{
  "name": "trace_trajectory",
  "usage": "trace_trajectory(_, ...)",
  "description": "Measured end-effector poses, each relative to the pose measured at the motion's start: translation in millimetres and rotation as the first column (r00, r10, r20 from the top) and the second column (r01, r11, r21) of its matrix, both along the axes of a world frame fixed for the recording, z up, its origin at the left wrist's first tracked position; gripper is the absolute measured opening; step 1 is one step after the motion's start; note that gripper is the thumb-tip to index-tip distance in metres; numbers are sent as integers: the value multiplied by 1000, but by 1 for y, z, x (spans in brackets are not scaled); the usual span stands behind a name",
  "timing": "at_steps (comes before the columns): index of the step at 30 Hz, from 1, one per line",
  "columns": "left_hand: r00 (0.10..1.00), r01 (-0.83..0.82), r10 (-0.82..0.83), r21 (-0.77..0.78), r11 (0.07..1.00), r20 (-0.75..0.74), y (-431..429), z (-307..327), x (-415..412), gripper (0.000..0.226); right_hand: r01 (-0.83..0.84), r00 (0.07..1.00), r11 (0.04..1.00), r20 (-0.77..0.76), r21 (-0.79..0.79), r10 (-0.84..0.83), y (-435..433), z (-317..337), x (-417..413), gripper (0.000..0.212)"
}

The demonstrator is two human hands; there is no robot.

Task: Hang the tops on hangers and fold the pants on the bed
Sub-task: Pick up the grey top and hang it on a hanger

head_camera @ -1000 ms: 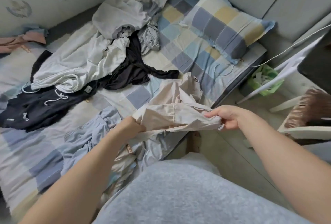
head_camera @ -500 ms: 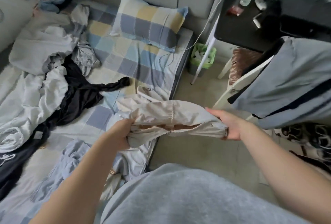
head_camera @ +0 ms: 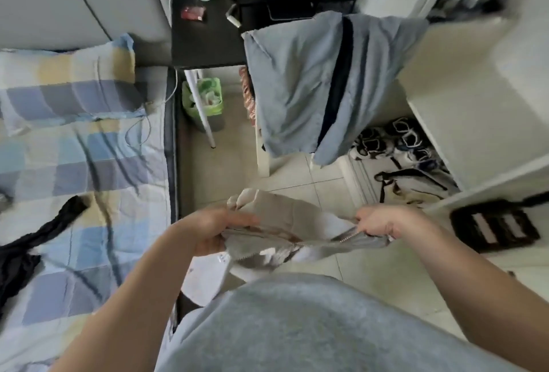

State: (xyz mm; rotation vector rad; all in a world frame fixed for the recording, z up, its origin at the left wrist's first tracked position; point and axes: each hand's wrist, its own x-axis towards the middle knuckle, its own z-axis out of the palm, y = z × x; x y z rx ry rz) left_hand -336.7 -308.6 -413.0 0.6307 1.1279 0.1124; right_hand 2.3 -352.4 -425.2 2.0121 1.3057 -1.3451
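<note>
The beige zippered garment is hanging stretched between both hands, out over the tiled floor just right of the bed's near edge and not resting on it. The left hand is gripping one bunched end, fingers curled over the fabric. The right hand is pinching the other end beside the open zip. The view is smeared, so jacket or trousers is hard to say; it is probably a top. Its middle is sagging toward the person's grey-clad front.

Farther off, a grey-blue top is draping over a chair, with a black side table and a green bin to its left. A black garment is lying on the bed at far left.

No hanger is showing. Freeing one hand to fetch one would leave the weight on a single thin hold, and the cloth could slip to the floor.
</note>
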Motion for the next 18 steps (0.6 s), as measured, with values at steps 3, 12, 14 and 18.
trace_trajectory(3,1000,-1,4,90,996,-25,21,2,62,36,256,964,963,-100,81,-248,-18,4,55,18)
trace_trajectory(12,978,-28,1,122,992,209,78,40,193,35,974,-123,52,-709,-220,-695,-41,40,138,20)
trace_trajectory(14,969,7,-24,71,997,245,93,46,216,43,960,-207,1,-717,-279,-666,-35,53,144,10)
trace_trajectory(18,957,108,-115,40,993,265,136,58,259,45,956,-118,123,-732,-267,-671,-26,77,160,26)
